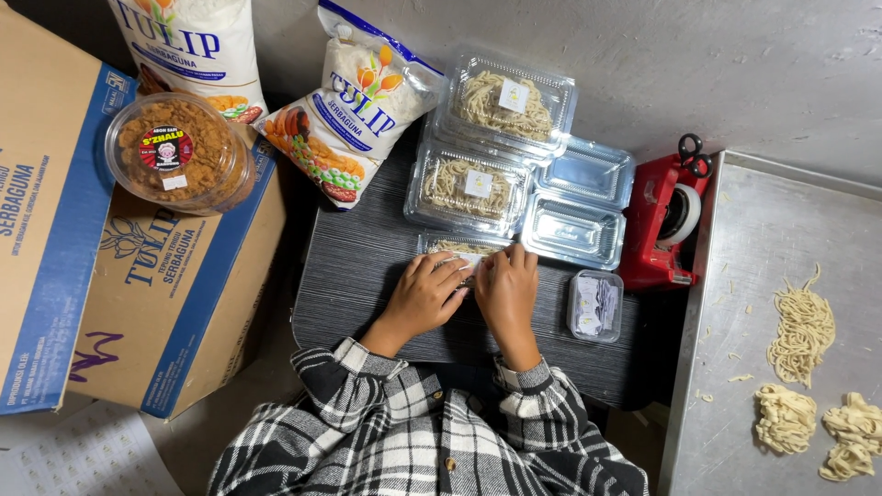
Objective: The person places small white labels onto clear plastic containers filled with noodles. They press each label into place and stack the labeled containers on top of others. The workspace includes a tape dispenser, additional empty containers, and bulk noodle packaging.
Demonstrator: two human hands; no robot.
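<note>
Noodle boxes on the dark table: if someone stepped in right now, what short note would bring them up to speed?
Left hand and right hand: both press flat on a clear noodle box at the table's near edge.
Done: two filled, closed and labelled boxes lie behind it.
Left: two empty clear boxes wait to the right; loose noodle bundles lie on the metal tray.
Small tub of labels and red tape dispenser sit beside the right hand.
</note>
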